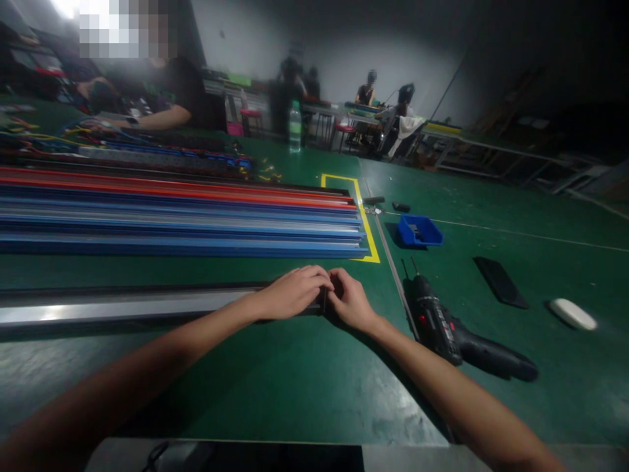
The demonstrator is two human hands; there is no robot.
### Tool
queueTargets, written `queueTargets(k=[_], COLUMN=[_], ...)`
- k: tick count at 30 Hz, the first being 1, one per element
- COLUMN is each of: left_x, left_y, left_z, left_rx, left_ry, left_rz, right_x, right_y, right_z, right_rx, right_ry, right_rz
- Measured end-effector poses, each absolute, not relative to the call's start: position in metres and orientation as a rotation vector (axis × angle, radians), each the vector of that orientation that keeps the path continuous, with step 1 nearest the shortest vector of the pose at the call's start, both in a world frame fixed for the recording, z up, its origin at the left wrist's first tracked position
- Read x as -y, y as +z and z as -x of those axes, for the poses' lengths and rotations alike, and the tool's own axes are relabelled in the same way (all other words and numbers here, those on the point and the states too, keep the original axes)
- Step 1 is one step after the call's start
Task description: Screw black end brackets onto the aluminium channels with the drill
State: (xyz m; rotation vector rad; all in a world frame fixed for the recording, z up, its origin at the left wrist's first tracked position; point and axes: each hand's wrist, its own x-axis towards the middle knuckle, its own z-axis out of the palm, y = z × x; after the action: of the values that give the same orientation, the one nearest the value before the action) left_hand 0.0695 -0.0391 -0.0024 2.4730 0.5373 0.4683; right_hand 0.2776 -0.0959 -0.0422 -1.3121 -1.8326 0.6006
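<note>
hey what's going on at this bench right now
A person's two bare hands meet at the near end of a long dark channel with a silvery inside. The left hand lies over the channel; the right hand is at its end, fingers bent. Whether they pinch something small is hard to tell. Beyond lie red and blue profiles. To the right are a power drill on its side and a blue bin.

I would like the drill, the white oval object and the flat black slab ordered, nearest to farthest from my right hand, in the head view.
From the right hand:
1. Drill, to its right.
2. Flat black slab, right of the drill.
3. White oval object, farthest right.
</note>
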Motion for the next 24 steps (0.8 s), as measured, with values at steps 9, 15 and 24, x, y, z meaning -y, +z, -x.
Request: queueTargets(k=[9, 15, 24], left_x=[0.038, 0.036, 0.038], left_y=[-0.007, -0.006, -0.01], left_z=[-0.074, -0.075, -0.078], left_rx=[-0.578, -0.58, -0.584], left_ry=[0.526, 0.541, 0.614], left_rz=[-2.388, -2.395, -2.432], right_x=[0.112, 0.131, 0.129], right_y=[-0.031, -0.014, -0.015], right_z=[-0.282, -0.291, -0.281], right_rx=[1.739, 1.805, 1.938], right_ry=[0.712, 0.844, 0.653], right_rz=[1.36, 1.412, 1.452])
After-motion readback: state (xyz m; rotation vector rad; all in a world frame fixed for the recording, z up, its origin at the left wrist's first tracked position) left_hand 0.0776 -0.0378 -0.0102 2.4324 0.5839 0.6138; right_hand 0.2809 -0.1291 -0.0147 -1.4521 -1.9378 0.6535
